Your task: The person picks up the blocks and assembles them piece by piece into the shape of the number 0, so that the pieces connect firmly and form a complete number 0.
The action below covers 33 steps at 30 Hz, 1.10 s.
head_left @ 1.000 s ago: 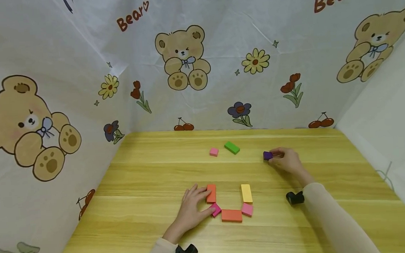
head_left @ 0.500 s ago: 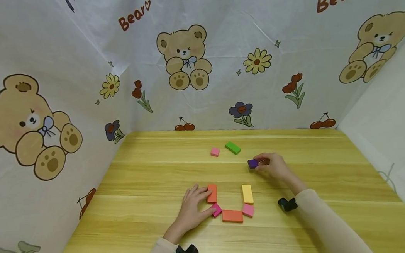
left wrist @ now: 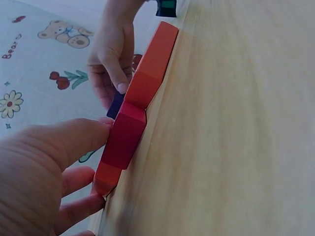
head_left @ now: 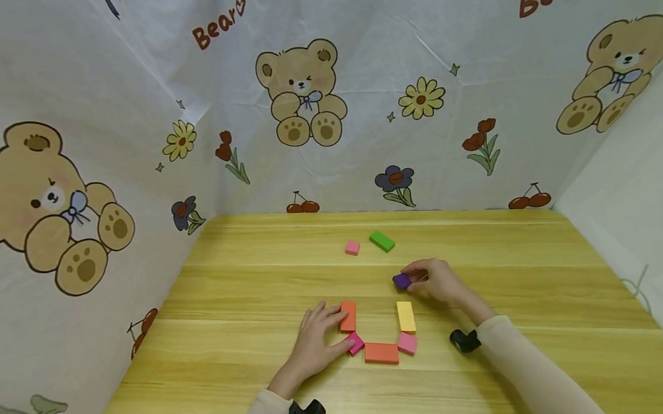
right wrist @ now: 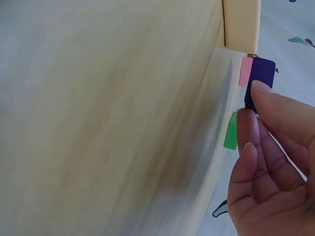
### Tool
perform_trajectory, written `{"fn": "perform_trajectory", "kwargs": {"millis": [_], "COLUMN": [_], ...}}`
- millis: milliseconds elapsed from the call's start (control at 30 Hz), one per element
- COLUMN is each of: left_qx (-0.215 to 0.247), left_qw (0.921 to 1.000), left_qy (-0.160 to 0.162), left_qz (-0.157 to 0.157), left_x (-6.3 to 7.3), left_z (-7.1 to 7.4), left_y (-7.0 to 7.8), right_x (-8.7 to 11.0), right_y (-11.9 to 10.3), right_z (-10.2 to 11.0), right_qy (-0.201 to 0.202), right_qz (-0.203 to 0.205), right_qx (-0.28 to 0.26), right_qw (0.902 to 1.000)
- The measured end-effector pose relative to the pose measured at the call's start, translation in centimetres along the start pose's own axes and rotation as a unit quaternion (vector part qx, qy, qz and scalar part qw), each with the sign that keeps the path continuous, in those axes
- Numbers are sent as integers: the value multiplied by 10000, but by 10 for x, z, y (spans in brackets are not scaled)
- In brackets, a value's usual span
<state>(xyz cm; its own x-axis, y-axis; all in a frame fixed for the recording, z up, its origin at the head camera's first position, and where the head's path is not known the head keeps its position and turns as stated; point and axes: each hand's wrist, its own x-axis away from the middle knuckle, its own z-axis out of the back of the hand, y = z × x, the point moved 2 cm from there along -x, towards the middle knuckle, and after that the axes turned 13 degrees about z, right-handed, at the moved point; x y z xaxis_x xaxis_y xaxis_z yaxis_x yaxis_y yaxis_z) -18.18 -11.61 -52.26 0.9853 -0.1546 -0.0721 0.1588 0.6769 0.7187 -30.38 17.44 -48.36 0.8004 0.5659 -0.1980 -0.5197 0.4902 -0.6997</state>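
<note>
Between thumb and fingertips my right hand [head_left: 438, 281] pinches a small purple block [head_left: 402, 282], just behind the yellow block [head_left: 406, 317]. In the right wrist view the thumb lies on the purple block's [right wrist: 261, 81] face. My left hand [head_left: 312, 340] is spread beside the left side of a U-shaped row of blocks. Its fingertips touch the upright orange-red block [head_left: 348, 317], and its thumb rests against the magenta block [head_left: 355, 343]. Along the front lies another orange-red block [head_left: 381, 353], with a pink block [head_left: 407, 343] at its right corner.
Farther back on the wooden table [head_left: 250, 364] lie a green block [head_left: 382, 241] and a small pink block [head_left: 353, 248]. A bear-print cloth [head_left: 356, 142] hangs behind the table and along its left side.
My right hand has carried the purple block left and toward the row, to just behind the yellow block. The left hand stays where it was against its blocks.
</note>
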Motion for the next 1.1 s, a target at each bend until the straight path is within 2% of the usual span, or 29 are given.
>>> {"fn": "perform_trajectory", "kwargs": {"millis": [400,633,833,1100], "left_qx": [-4,-106,-113,-90], "left_qw": [10000,9998,9998,10000], "left_qy": [-33,100,106,-2], "left_qz": [72,-113,-145,27], "left_x": [2,0,-1,-1], "left_z": [0,0,0,0], "left_y": [-1,-1,-1,0], "right_x": [-3,-3,-2,-2], "right_y": [-6,-4,-3,-4], "right_z": [-7,-6,-6,-6], "right_qy": [-626,-756,-874,-898], "right_qz": [403,520,534,623], "right_qx": [1,-26,-61,-63], "right_qw": [9972,9958,9947,9940]}}
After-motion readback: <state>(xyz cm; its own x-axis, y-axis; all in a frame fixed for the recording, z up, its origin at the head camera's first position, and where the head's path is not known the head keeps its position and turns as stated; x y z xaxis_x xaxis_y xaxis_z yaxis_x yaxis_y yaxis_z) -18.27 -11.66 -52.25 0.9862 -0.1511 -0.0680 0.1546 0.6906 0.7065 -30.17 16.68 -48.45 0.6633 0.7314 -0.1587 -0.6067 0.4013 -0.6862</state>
